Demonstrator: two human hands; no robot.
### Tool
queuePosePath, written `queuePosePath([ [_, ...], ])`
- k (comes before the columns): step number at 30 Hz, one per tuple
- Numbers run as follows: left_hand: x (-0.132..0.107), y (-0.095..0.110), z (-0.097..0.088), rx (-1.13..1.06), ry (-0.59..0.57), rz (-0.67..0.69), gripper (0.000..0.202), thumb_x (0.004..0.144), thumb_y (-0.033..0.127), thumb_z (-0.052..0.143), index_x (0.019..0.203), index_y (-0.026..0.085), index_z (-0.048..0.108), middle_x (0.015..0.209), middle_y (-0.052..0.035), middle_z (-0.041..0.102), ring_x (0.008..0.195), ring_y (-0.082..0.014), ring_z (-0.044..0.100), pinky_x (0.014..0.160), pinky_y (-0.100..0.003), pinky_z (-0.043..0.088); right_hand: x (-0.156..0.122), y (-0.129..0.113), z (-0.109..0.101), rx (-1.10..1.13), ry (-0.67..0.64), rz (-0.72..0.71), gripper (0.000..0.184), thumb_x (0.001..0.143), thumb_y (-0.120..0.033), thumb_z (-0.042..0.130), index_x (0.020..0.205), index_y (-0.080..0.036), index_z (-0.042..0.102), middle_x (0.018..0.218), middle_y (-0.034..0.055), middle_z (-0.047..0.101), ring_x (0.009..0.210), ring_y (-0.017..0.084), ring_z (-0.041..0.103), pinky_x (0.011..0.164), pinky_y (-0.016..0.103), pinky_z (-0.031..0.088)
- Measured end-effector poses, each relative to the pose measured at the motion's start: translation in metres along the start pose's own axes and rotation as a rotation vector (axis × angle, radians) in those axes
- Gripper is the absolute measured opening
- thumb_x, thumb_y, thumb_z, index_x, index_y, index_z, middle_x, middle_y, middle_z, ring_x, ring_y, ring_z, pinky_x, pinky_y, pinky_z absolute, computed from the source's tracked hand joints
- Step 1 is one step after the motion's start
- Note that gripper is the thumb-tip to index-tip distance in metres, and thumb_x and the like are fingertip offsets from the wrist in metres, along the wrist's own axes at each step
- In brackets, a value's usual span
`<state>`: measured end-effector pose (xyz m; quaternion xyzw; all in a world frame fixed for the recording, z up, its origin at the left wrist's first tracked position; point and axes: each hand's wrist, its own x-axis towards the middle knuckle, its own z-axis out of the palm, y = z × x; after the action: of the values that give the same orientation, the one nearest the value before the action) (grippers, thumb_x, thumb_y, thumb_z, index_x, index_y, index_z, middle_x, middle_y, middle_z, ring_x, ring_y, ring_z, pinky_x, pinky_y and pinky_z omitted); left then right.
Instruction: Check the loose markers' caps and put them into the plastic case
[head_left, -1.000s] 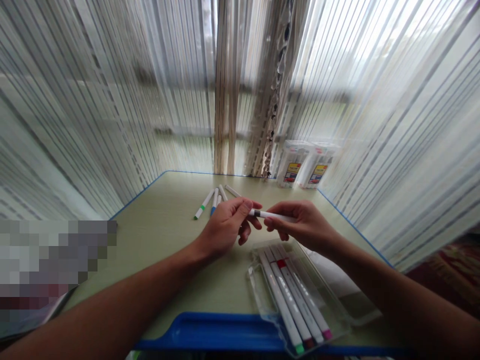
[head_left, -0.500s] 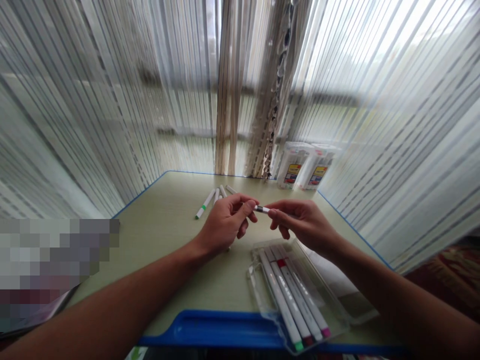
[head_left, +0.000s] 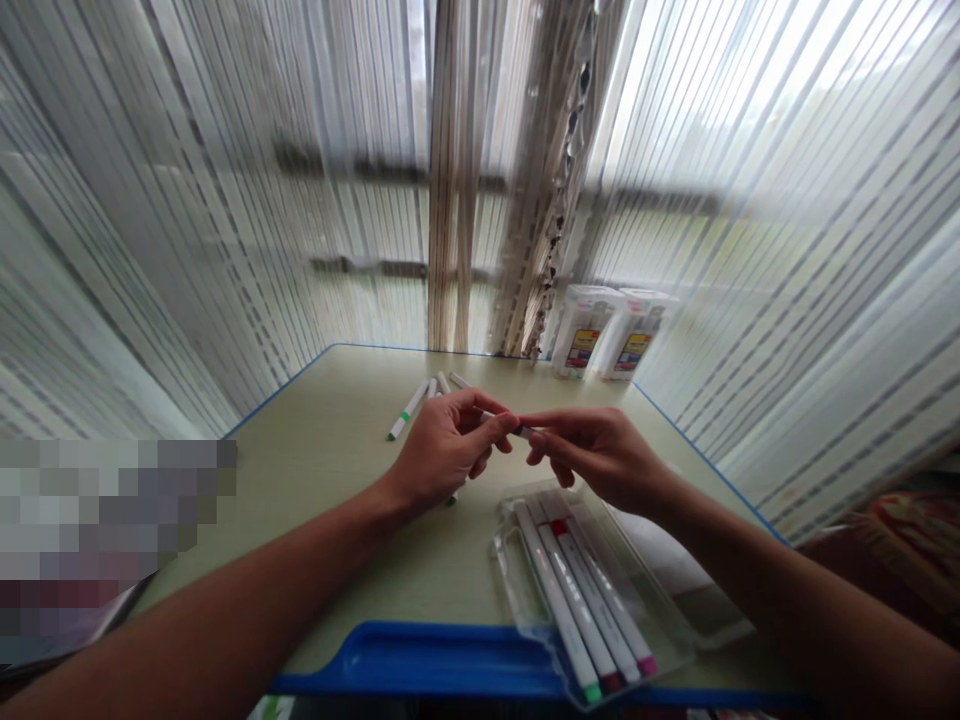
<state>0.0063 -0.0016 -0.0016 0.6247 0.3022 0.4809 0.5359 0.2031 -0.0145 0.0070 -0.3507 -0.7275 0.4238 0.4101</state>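
Observation:
Both hands meet over the middle of the pale green table [head_left: 337,470]. My left hand [head_left: 446,450] and my right hand [head_left: 592,455] pinch the two ends of one white marker [head_left: 519,429] with a dark band, almost wholly hidden by the fingertips. Just below my right hand lies an open clear plastic case [head_left: 585,590] holding several white markers with green, red and pink ends. Behind my left hand several loose markers [head_left: 411,405] lie on the table, one with a green tip.
Two white packs with yellow labels [head_left: 609,335] stand at the table's back right corner against sheer striped curtains. A blue rim [head_left: 420,660] runs along the near table edge. A blurred-out patch covers the left. White paper lies under the case.
My hands have drawn closer together around the marker, so less of its barrel shows between the fingertips. The case and loose markers have stayed put.

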Motion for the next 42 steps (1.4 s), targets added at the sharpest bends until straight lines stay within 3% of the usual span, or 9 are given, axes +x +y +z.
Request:
queuePosePath([
  [9,0.009,0.004,-0.008,-0.176,0.231,0.055,0.023,0.089,0.031,0.059,0.093,0.009,0.064,0.067,-0.0038,0.065,0.042,-0.0061,0.047,0.038,-0.018,0.04,0.005,-0.001,-0.005,0.026,0.23,-0.031,0.028,0.084,-0.033,0.069,0.102,-0.013,0.075,0.072,0.0055,0.071,0.044,0.007,0.053,0.04,0.02,0.045],
  [14,0.008,0.007,-0.011,-0.266,0.24,0.052,0.026,0.088,0.032,0.061,0.097,0.008,0.066,0.07,-0.0051,0.066,0.045,-0.0073,0.05,0.041,-0.02,0.042,0.008,0.001,-0.009,0.19,0.284,0.002,0.028,0.084,-0.035,0.069,0.1,-0.012,0.074,0.076,0.0065,0.071,0.046,0.008,0.055,0.04,0.022,0.045],
  [18,0.004,0.012,-0.01,-0.324,0.17,0.042,0.022,0.084,0.026,0.068,0.099,0.009,0.069,0.075,-0.0055,0.067,0.049,-0.0064,0.052,0.045,-0.019,0.043,0.011,0.002,-0.012,0.383,0.291,0.085,0.03,0.082,-0.037,0.072,0.099,-0.013,0.073,0.077,0.007,0.07,0.048,0.008,0.054,0.042,0.021,0.044],
  [26,-0.006,0.019,-0.004,-0.44,-0.029,0.011,0.017,0.081,0.02,0.072,0.096,0.013,0.073,0.079,-0.0082,0.071,0.052,-0.0066,0.054,0.049,-0.02,0.045,0.014,-0.006,-0.015,0.631,0.421,0.208,0.033,0.062,-0.032,0.088,0.085,-0.013,0.073,0.069,0.0025,0.068,0.044,0.005,0.05,0.039,0.017,0.039],
  [35,-0.017,0.023,0.006,-0.45,-0.304,-0.031,0.031,0.077,0.011,0.074,0.108,0.015,0.071,0.095,-0.014,0.074,0.06,-0.0129,0.064,0.057,-0.028,0.055,0.011,0.002,-0.013,0.621,0.298,0.303,0.031,0.072,-0.031,0.081,0.096,-0.013,0.072,0.072,0.0017,0.066,0.047,0.008,0.059,0.041,0.019,0.047],
  [42,-0.02,0.026,0.006,-0.542,-0.38,-0.068,0.033,0.076,0.013,0.076,0.109,0.018,0.071,0.099,-0.014,0.075,0.061,-0.0143,0.068,0.058,-0.027,0.056,0.008,0.003,-0.01,0.607,0.202,0.38,0.027,0.077,-0.03,0.077,0.096,-0.012,0.07,0.068,0.002,0.066,0.049,0.01,0.059,0.043,0.02,0.048],
])
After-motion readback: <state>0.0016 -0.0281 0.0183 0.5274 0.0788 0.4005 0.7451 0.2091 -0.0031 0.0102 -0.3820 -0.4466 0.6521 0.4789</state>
